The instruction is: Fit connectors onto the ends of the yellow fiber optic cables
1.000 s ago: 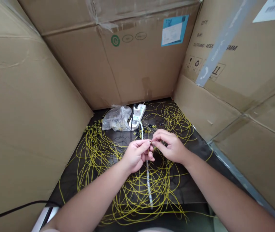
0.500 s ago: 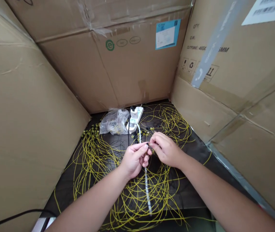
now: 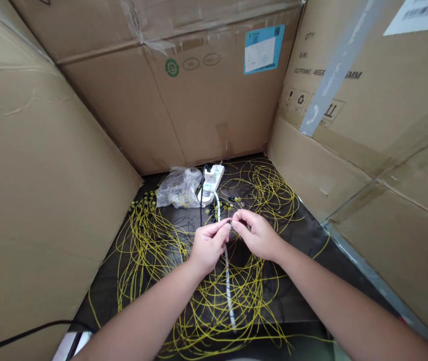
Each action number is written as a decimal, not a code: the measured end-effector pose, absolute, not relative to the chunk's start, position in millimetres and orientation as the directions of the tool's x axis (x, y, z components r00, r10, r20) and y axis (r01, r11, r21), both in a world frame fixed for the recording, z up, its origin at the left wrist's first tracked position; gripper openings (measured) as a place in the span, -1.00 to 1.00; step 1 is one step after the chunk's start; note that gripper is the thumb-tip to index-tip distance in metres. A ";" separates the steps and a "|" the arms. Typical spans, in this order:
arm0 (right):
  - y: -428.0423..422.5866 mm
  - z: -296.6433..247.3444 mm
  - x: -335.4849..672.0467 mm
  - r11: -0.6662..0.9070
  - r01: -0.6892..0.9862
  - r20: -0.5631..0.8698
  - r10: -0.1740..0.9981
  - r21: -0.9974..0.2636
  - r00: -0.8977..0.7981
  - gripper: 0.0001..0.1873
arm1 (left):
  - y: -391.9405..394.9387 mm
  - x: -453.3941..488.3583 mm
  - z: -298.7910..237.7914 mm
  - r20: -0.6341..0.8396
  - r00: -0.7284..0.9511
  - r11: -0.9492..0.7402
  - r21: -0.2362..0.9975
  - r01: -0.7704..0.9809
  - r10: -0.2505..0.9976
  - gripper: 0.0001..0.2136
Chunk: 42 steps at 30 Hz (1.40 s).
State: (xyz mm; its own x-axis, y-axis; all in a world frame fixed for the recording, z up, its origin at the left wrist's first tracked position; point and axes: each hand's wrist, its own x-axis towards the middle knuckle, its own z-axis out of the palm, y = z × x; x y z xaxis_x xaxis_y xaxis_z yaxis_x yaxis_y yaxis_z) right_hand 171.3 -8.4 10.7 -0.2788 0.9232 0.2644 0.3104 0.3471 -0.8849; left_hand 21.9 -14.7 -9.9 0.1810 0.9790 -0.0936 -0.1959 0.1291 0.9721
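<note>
My left hand (image 3: pixel 209 245) pinches a small black piece (image 3: pixel 229 222) between thumb and forefinger; its exact kind is too small to tell. My right hand (image 3: pixel 256 233) meets it from the right, its thumb and forefinger closed at the piece's end. Whatever the right fingertips hold is hidden. Beneath both hands, thin yellow wires (image 3: pixel 232 296) lie in loose tangled loops on the dark table (image 3: pixel 296 296). Just beyond the hands are several small black parts and yellow tags (image 3: pixel 237 200).
A white power strip (image 3: pixel 208 193) with a plugged-in adapter stands behind, beside a clear plastic bag (image 3: pixel 179 188). Its white cable (image 3: pixel 229 286) runs toward me under the hands. More yellow wire (image 3: pixel 270 188) is coiled at right. Cardboard walls enclose the left (image 3: pixel 41 175), back (image 3: pixel 206 110) and right (image 3: pixel 398 130).
The left hand's lower fingers have curled in out of sight, and the right hand has shifted slightly down. Both hands stay together at the black piece. The view has moved a little.
</note>
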 end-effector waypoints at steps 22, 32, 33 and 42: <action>45.4 -19.9 185.5 0.490 0.715 0.445 0.852 -0.498 -0.275 -0.81 | -27.3 20.5 0.7 0.540 0.370 -0.621 0.771 0.142 0.756 -0.77; 62.4 -21.5 154.2 0.406 0.861 0.312 0.897 -0.306 -0.312 -0.80 | -25.9 18.6 -2.1 0.555 0.328 -0.617 0.777 0.124 0.765 -0.79; 62.5 -22.0 153.3 0.400 0.866 0.303 0.901 -0.301 -0.311 -0.81 | -25.5 18.7 -2.8 0.553 0.328 -0.615 0.779 0.122 0.766 -0.79; 53.5 -17.8 163.9 0.402 0.829 0.341 0.899 -0.389 -0.276 -0.85 | -24.6 18.3 -2.2 0.514 0.328 -0.579 0.804 0.139 0.793 -0.78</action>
State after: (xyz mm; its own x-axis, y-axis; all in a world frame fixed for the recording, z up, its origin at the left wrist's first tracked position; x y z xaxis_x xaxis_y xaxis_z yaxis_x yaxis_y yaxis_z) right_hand 163.9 53.5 -17.8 -0.2755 0.8989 0.3406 0.8289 0.4016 -0.3893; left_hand 18.3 -24.6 -2.2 0.3282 0.7927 0.5138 0.1392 -0.5785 0.8037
